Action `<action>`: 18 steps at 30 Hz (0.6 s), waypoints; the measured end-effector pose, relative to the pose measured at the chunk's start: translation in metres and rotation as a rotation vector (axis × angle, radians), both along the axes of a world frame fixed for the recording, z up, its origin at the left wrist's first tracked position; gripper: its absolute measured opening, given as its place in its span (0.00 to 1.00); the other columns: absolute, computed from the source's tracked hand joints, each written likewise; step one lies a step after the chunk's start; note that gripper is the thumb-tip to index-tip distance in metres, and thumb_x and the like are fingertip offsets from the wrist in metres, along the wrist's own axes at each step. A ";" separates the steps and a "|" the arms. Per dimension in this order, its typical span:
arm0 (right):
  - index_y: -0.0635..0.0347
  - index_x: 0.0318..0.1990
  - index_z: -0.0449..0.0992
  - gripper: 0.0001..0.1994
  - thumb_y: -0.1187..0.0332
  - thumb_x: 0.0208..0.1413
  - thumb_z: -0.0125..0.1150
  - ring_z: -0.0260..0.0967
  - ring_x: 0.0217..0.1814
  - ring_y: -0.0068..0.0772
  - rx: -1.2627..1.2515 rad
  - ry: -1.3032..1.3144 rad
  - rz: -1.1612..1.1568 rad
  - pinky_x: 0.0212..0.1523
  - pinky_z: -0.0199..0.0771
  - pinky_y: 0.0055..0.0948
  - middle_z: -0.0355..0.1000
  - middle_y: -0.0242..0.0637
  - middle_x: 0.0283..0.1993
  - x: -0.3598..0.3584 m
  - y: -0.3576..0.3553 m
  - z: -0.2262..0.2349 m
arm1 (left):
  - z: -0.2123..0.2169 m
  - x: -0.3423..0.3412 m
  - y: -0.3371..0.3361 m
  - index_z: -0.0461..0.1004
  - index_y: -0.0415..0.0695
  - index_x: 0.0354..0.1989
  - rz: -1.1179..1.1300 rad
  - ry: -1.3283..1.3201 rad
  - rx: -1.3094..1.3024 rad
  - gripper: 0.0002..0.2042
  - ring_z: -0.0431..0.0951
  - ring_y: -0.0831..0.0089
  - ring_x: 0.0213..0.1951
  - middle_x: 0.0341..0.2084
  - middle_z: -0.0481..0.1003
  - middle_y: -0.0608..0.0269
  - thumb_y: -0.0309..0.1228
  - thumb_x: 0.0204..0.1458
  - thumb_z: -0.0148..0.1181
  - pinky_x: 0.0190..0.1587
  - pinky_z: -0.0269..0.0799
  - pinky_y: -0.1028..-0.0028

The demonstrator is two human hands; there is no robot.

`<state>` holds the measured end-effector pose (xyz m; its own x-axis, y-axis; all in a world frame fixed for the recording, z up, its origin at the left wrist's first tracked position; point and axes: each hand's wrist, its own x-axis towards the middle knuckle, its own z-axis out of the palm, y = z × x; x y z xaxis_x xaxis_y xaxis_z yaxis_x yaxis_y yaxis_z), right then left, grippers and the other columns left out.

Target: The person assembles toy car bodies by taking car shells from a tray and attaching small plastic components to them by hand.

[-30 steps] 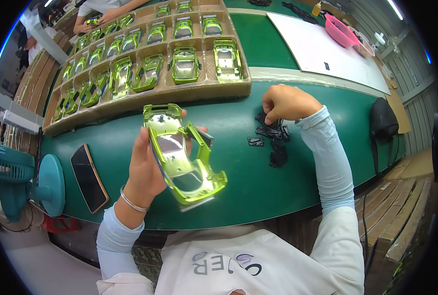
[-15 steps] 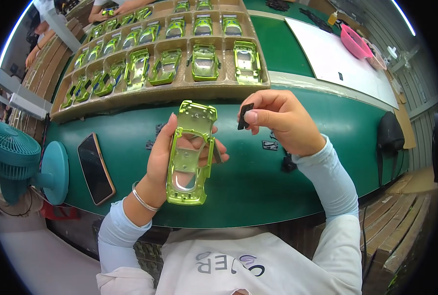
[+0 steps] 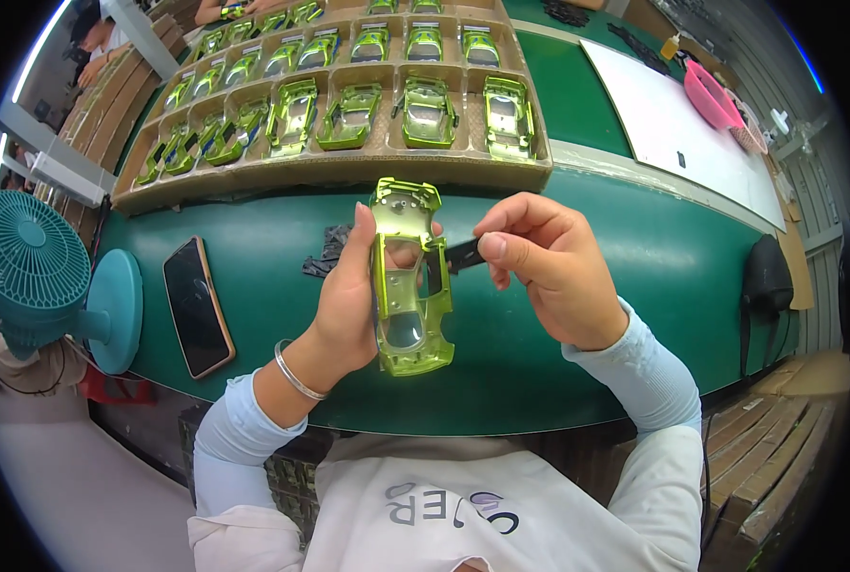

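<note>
My left hand (image 3: 347,305) is wrapped round a green toy car body shell (image 3: 404,296), hollow inside facing up, with its length running toward and away from me. My right hand (image 3: 549,267) pinches a small flat black plastic part (image 3: 464,255) between thumb and fingertips. The black part's left end reaches the shell's right side near the door opening; whether it is seated there I cannot tell. Several small black parts (image 3: 327,252) lie on the green table behind my left hand.
Beyond my hands stands a divided cardboard tray (image 3: 348,172) of green car shells. A phone (image 3: 199,307) and a teal fan (image 3: 39,267) sit at left. At right are a white board (image 3: 673,133), a pink basket (image 3: 711,95) and a black bag (image 3: 766,272).
My right hand has brought the black part leftward and down to the shell's right side. The shell sits slightly further right and more upright in view. The whole view has shifted a little.
</note>
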<state>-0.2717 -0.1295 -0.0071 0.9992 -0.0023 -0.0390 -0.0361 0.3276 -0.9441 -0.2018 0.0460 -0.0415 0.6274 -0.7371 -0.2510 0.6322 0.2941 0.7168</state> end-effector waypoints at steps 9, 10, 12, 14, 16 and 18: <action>0.67 0.33 0.73 0.05 0.78 0.46 0.58 0.67 0.30 0.21 -0.005 0.004 -0.109 0.31 0.68 0.18 0.70 0.36 0.31 -0.002 -0.001 0.004 | -0.001 0.004 0.009 0.57 0.39 0.52 0.016 -0.315 -0.118 0.27 0.69 0.72 0.45 0.44 0.66 0.60 0.28 0.44 0.62 0.48 0.66 0.71; 0.66 0.32 0.74 0.06 0.79 0.45 0.58 0.67 0.30 0.21 -0.245 -0.254 -0.154 0.30 0.68 0.18 0.70 0.35 0.31 0.000 -0.005 0.001 | 0.001 0.002 0.008 0.57 0.41 0.53 0.010 -0.494 -0.070 0.29 0.68 0.72 0.47 0.45 0.66 0.59 0.24 0.41 0.63 0.48 0.66 0.71; 0.61 0.30 0.76 0.08 0.83 0.40 0.59 0.66 0.31 0.22 -0.566 -0.548 -0.246 0.28 0.66 0.18 0.69 0.33 0.31 -0.002 -0.007 0.004 | 0.004 0.001 0.004 0.54 0.44 0.54 0.025 -0.831 -0.035 0.35 0.64 0.69 0.52 0.51 0.61 0.54 0.16 0.35 0.64 0.50 0.67 0.69; 0.61 0.30 0.76 0.08 0.83 0.40 0.60 0.66 0.30 0.23 -0.669 -0.562 -0.238 0.28 0.66 0.19 0.68 0.33 0.30 -0.005 -0.007 0.010 | 0.003 -0.001 0.005 0.54 0.45 0.53 0.048 -0.852 -0.075 0.35 0.63 0.67 0.53 0.53 0.58 0.52 0.15 0.35 0.64 0.50 0.68 0.68; 0.63 0.30 0.75 0.09 0.84 0.38 0.59 0.67 0.27 0.29 -0.925 -0.730 -0.228 0.25 0.67 0.23 0.67 0.36 0.29 -0.004 -0.012 0.011 | 0.002 0.000 0.005 0.51 0.46 0.53 0.055 -0.932 -0.139 0.34 0.60 0.61 0.56 0.56 0.53 0.46 0.15 0.37 0.62 0.50 0.69 0.66; 0.63 0.29 0.74 0.09 0.83 0.37 0.58 0.67 0.27 0.31 -1.036 -0.819 -0.227 0.25 0.68 0.24 0.67 0.37 0.29 -0.004 -0.010 0.007 | 0.003 0.000 0.005 0.51 0.46 0.54 0.054 -0.935 -0.179 0.34 0.59 0.61 0.56 0.56 0.53 0.45 0.15 0.37 0.61 0.50 0.69 0.66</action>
<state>-0.2760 -0.1398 0.0002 0.7074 0.1655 0.6872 0.6146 -0.6242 -0.4823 -0.2023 0.0506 -0.0388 0.5511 -0.6804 0.4831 -0.1914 0.4604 0.8668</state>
